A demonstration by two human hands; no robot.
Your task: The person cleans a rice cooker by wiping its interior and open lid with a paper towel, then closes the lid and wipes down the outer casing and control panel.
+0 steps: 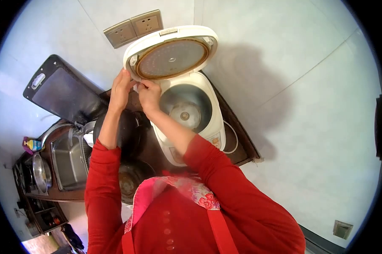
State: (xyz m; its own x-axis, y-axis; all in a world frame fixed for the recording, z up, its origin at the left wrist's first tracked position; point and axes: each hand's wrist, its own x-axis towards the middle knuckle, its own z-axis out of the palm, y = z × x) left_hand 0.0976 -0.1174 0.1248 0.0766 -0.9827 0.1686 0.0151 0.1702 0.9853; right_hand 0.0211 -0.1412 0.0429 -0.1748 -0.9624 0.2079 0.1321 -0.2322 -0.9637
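Note:
A white rice cooker point(220, 122) stands on the dark counter with its lid point(174, 57) raised. Its grey inside is exposed, with a round plate point(185, 115) at the bottom and no inner pot in it. My left hand point(120, 92) holds the lid's left edge, fingers pointing up along the rim. Just to its right, my right hand point(150, 96) is closed in a pinch by the lid's lower left edge, near the hinge. A small white bit shows between the two hands; whether it is a cloth or part of the cooker I cannot tell.
A dark board point(64, 89) leans against the wall at left, near a black pan point(121, 129). Beyond are a steel sink point(70, 163), a metal bowl point(41, 171) and a yellow bottle point(33, 145). Wall sockets point(133, 28) sit behind the lid; a white cord point(235, 137) curves at right.

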